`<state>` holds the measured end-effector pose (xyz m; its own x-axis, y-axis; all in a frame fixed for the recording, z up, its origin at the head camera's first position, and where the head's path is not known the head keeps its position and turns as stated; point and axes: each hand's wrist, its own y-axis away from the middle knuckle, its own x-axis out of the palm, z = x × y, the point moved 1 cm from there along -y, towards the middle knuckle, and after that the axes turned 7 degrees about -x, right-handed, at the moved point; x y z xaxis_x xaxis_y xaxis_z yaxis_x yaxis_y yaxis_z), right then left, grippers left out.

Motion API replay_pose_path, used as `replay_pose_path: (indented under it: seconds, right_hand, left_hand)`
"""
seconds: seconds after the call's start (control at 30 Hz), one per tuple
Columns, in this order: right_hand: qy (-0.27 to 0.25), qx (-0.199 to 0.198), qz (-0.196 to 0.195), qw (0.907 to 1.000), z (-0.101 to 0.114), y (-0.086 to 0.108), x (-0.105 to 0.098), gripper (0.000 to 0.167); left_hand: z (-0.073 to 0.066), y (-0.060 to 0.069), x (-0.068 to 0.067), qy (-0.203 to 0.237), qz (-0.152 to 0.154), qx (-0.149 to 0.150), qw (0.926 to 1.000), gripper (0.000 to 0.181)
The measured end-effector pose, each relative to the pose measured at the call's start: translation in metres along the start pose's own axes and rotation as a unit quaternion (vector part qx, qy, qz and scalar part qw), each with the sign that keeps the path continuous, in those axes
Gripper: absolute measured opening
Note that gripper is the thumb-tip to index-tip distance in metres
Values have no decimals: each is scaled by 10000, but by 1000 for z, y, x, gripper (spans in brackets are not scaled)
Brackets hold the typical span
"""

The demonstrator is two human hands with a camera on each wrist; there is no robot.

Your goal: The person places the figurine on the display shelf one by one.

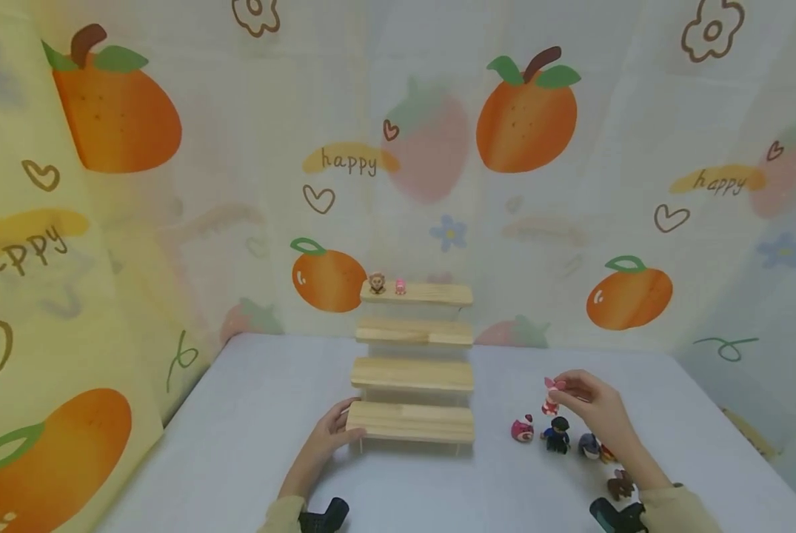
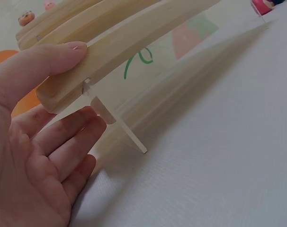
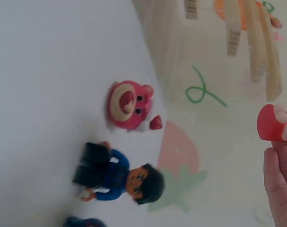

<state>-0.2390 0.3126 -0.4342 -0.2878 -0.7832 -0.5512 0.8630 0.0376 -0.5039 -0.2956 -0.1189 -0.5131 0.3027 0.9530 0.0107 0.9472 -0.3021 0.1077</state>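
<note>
A stepped wooden shelf (image 1: 412, 422) with four tiers stands mid-table. My left hand (image 1: 324, 438) grips the left end of its lowest tier; in the left wrist view the thumb of that hand (image 2: 34, 118) lies on top of the board (image 2: 110, 52), with fingers beneath. To the right of the shelf, my right hand (image 1: 596, 407) pinches a small pink and red figure (image 1: 550, 406) above the table. The right wrist view has the fingers (image 3: 277, 177) at its right edge, holding the red figure (image 3: 271, 124). Two small figures (image 1: 377, 283) (image 1: 400, 286) stand on the top tier's left part.
Near my right hand are a pink bear head (image 1: 522, 429), a dark-haired doll in blue (image 1: 557, 435), a blue-grey figure (image 1: 589, 446) and a brown figure (image 1: 620, 485). Behind the white table (image 1: 204, 444) hangs a fruit-patterned cloth (image 1: 238, 133).
</note>
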Motion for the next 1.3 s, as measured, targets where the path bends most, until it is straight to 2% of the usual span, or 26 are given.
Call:
replay_pose_path:
  seconds: [0.03, 0.13, 0.2, 0.23, 0.27, 0.37, 0.43, 0.47, 0.5, 0.53, 0.63, 0.67, 0.7, 0.77, 0.8, 0.9, 0.97, 1.07, 1.13, 1.2, 1.3]
  right_hand:
    - [2, -47, -29, 10000, 5, -4, 1, 22]
    - [57, -86, -134, 9999, -10, -17, 11, 25]
    - [4, -300, -335, 9990, -45, -24, 21, 25]
    - [-187, -449, -455, 9978, -60, -28, 26, 24]
    - [-451, -618, -507, 9958, -54, -31, 29, 23]
    - [-993, -416, -587, 9924, -4, -40, 30, 22]
    - [-1553, -147, -505, 9865, 31, -47, 28, 22]
    - [-1925, -74, -400, 9805, 25, -53, 32, 24]
    - [-2032, 99, -426, 9782, 17, -59, 34, 23]
    - [-2363, 89, -386, 9709, 11, -65, 35, 21]
    - [-2908, 166, -322, 9561, -6, -83, 41, 23]
    - [-2937, 163, -336, 9552, -10, -87, 43, 24]
    - [-2862, 216, -422, 9570, -1, -91, 43, 24]
    - [-2944, 268, -486, 9541, -8, -100, 49, 27]
    - [-2975, 207, -578, 9527, -15, -105, 53, 27]
    - [-3142, 31, -797, 9460, -15, -114, 62, 26]
    - [-2960, 161, -882, 9510, 13, -115, 61, 28]
    - [-2875, 191, -960, 9528, 61, -113, 57, 29]
    - [-2792, 422, -899, 9551, 94, -112, 51, 34]
    - [-2878, 495, -867, 9525, 111, -113, 49, 34]
    - [-2938, 564, -834, 9505, 113, -120, 51, 34]
  left_hand:
    - [-1, 0, 0, 16, 5, 26, 10000, 69]
    - [-2, -1, -1, 56, 29, 37, 10000, 69]
    - [-1, -1, -1, 14, 19, 19, 10000, 70]
    - [0, -1, -1, -2, 11, 21, 10000, 70]
    - [1, 0, -1, -3, 1, 7, 10000, 71]
    - [1, 1, -2, -62, -61, 34, 10000, 71]
    - [3, 2, -1, -31, -99, 14, 9999, 70]
    - [3, 2, 0, -20, -111, 25, 9999, 70]
    - [4, 3, 1, -20, -129, 27, 9999, 70]
    - [4, 3, 1, 29, -135, 23, 9999, 70]
    - [3, 3, 2, 20, -182, 18, 9998, 71]
    - [2, 3, 2, 36, -192, 24, 9998, 71]
    - [2, 3, 2, 19, -211, 19, 9998, 72]
    - [1, 2, 2, -5, -218, 31, 9998, 71]
    - [0, 2, 1, -26, -217, 41, 9998, 71]
    - [1, 2, 1, -39, -184, 73, 9998, 71]
    - [1, 2, 1, -6, -134, 88, 9999, 70]
    - [2, 2, 1, 7, -74, 131, 9999, 69]
    - [3, 2, 0, 22, -30, 147, 9999, 69]
    - [3, 1, 0, 34, -6, 161, 9999, 70]
    - [3, 1, -1, 57, 3, 159, 9999, 71]
